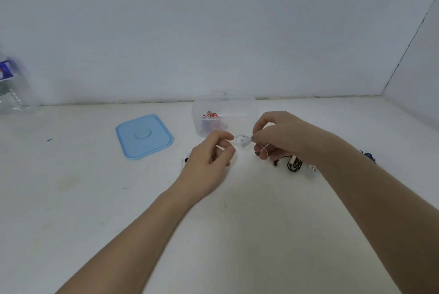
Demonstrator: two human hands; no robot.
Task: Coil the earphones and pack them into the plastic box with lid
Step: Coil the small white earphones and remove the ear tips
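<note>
A clear plastic box [247,108] stands at the back of the white table, with red-and-white earphones [209,114] inside it. Its light blue lid [144,136] lies flat to the left. My right hand [280,136] pinches a pair of white earphones [242,140], whose thin cord crosses over the fingers. My left hand [211,158] is just left of them with fingers curled; whether it holds the cord is hard to tell. Black earphones [293,165] lie on the table under my right wrist.
A clear water bottle [10,87] stands at the far left edge. Blue earphones [368,155] peek out behind my right forearm, and a small dark item [186,160] lies left of my left hand. Walls close the back and right.
</note>
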